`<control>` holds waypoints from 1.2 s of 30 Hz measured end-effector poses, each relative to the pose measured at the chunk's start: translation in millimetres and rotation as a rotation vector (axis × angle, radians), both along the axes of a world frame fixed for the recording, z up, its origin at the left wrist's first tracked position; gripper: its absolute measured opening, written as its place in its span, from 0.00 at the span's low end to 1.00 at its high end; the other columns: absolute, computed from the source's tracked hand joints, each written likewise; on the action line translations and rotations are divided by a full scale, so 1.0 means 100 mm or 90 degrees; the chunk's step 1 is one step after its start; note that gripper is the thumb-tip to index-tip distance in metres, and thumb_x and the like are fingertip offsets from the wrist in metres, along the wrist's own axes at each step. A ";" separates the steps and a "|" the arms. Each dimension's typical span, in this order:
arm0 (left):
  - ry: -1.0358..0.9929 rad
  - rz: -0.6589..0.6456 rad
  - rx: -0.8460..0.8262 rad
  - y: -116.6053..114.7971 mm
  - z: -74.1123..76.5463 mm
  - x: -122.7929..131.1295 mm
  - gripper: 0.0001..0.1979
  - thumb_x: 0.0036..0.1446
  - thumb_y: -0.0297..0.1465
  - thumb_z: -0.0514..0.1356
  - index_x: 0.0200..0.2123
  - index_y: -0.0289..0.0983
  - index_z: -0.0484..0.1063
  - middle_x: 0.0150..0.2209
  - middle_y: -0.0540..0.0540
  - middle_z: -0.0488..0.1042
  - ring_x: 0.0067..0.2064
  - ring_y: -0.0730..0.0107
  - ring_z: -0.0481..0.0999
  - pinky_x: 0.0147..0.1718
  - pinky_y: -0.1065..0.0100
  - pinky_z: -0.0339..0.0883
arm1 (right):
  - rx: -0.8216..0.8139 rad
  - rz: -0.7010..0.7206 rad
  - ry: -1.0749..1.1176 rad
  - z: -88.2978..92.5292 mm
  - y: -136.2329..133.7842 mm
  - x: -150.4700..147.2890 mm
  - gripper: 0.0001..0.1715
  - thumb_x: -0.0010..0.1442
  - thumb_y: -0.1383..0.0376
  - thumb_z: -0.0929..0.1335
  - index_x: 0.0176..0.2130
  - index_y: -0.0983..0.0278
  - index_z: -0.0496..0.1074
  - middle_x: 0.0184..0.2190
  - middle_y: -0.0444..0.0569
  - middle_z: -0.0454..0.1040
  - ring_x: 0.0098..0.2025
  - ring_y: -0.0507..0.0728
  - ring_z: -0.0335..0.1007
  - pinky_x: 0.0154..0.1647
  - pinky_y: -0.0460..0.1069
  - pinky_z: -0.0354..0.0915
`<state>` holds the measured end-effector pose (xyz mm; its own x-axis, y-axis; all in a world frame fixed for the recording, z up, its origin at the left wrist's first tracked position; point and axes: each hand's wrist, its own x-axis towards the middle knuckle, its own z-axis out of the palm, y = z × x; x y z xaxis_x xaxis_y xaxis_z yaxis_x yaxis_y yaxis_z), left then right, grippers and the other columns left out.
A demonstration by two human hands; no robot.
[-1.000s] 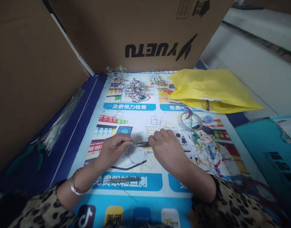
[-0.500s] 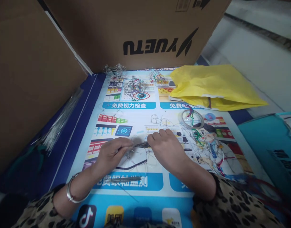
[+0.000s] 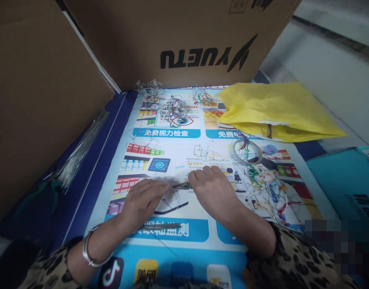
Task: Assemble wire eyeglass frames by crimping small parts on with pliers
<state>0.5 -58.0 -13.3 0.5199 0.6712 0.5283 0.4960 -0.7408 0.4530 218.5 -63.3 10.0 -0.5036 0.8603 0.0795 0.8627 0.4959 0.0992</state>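
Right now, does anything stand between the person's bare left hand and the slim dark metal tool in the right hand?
Nothing visible does: the slim dark metal tool points from the bare right hand toward the bare left hand. Contact is unclear. The bundle of thin grey wires lies nearer the person, outside this gap.

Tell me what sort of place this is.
Probably a makeshift handicraft spot, though little of the room shows: tangled thin wires lie in a heap, a printed advertising sheet serves as the work surface, and the right hand grips a small dark tool.
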 end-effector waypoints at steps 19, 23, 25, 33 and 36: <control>0.247 0.109 0.099 0.07 0.19 0.00 0.05 0.57 0.28 0.55 0.31 0.37 0.71 0.28 0.48 0.76 0.32 0.67 0.74 0.34 0.65 0.63 | 0.017 -0.045 -0.014 0.10 0.03 0.07 0.06 0.54 0.72 0.63 0.32 0.65 0.69 0.28 0.51 0.69 0.34 0.59 0.59 0.34 0.52 0.46; 0.268 0.141 0.084 0.15 0.24 0.04 0.08 0.57 0.30 0.54 0.28 0.37 0.70 0.26 0.47 0.74 0.30 0.67 0.73 0.33 0.66 0.62 | 0.007 -0.059 -0.023 0.11 0.05 0.08 0.06 0.53 0.73 0.63 0.31 0.64 0.68 0.28 0.51 0.69 0.34 0.59 0.60 0.35 0.52 0.46; 0.275 0.160 0.050 0.20 0.26 0.07 0.09 0.58 0.30 0.53 0.28 0.36 0.70 0.26 0.47 0.73 0.30 0.66 0.72 0.32 0.66 0.61 | 0.005 -0.061 -0.020 0.12 0.06 0.09 0.06 0.53 0.73 0.63 0.31 0.64 0.68 0.29 0.51 0.70 0.34 0.59 0.60 0.35 0.52 0.46; 0.183 0.210 -0.241 0.41 0.26 0.16 0.09 0.53 0.33 0.56 0.22 0.37 0.66 0.21 0.52 0.70 0.23 0.73 0.68 0.22 0.73 0.56 | -0.002 -0.059 -0.009 0.14 0.05 0.06 0.06 0.54 0.72 0.63 0.31 0.64 0.68 0.28 0.50 0.70 0.34 0.58 0.60 0.35 0.51 0.46; 0.140 0.246 -0.269 0.44 0.23 0.19 0.10 0.52 0.32 0.57 0.21 0.37 0.65 0.19 0.52 0.69 0.21 0.75 0.65 0.21 0.73 0.53 | -0.009 -0.040 -0.009 0.11 0.05 0.00 0.06 0.53 0.73 0.64 0.31 0.64 0.68 0.28 0.50 0.69 0.34 0.58 0.60 0.34 0.51 0.46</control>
<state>19.1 -14.3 9.6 0.2631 0.9612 0.0830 0.8082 -0.2666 0.5251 218.8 -58.0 21.2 -0.4492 0.8913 0.0607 0.8909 0.4418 0.1056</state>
